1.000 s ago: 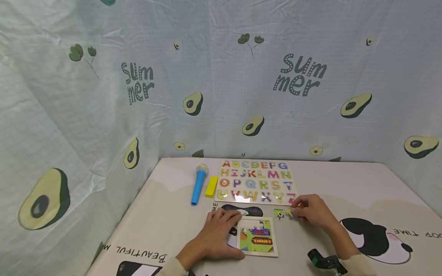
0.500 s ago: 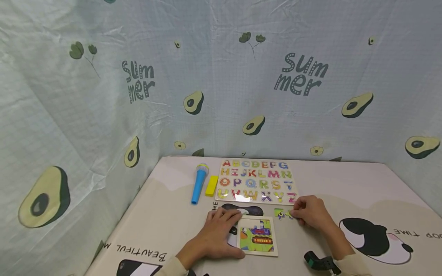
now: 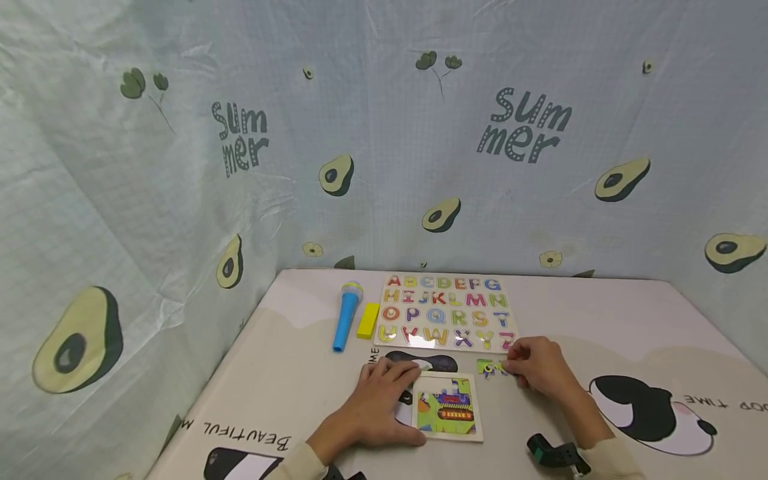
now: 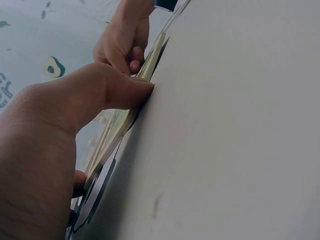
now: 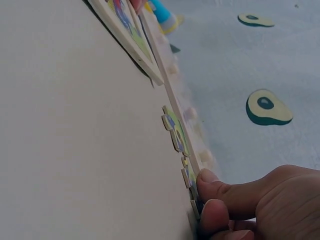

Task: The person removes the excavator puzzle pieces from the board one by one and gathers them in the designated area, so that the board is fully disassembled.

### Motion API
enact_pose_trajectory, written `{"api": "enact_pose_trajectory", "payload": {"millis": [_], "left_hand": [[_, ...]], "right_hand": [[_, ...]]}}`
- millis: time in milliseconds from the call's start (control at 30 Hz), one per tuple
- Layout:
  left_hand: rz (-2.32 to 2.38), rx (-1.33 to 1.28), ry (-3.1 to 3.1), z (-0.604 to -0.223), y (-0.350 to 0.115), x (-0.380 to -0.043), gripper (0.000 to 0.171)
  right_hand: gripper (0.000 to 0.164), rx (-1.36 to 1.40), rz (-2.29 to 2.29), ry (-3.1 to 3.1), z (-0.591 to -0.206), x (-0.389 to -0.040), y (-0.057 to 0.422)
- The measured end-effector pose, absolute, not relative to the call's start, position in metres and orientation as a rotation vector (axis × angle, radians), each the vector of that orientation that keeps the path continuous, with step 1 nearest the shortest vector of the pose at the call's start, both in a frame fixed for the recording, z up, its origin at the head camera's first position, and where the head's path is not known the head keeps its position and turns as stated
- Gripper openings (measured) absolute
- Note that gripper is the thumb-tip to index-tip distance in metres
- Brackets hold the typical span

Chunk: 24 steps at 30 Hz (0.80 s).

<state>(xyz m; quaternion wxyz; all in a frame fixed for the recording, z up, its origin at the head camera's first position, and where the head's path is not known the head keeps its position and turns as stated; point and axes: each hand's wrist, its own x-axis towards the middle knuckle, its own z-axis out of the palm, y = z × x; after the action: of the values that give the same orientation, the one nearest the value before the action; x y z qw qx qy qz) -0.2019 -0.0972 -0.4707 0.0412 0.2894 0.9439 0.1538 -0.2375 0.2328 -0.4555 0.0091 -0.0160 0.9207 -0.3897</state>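
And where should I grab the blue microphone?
I'd take the blue microphone around the middle of its handle, coming from above and a little from the left. The handle is long and slim, lying with its plain end toward the person, and the yellow block sits close on the right.

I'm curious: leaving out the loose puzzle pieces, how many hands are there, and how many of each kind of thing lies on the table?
Microphone: 1
Yellow block: 1
Alphabet board: 1
Framed puzzle: 1
Hands: 2, left hand and right hand
Total: 6
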Motion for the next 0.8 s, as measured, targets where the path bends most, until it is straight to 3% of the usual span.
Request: {"api": "enact_pose_trajectory", "payload": {"millis": [567,800], "left_hand": [[0.484,0.902,2.884,-0.471,-0.097,-0.203,0.101],[0.488,0.900,2.889,-0.470,-0.097,-0.203,0.101]], "right_hand": [[0.012,-0.056,-1.195,2.875,-0.448,-0.235,0.231],[0.018,-0.230,-1.170,2.908,-0.439,-0.234,0.221]]}}
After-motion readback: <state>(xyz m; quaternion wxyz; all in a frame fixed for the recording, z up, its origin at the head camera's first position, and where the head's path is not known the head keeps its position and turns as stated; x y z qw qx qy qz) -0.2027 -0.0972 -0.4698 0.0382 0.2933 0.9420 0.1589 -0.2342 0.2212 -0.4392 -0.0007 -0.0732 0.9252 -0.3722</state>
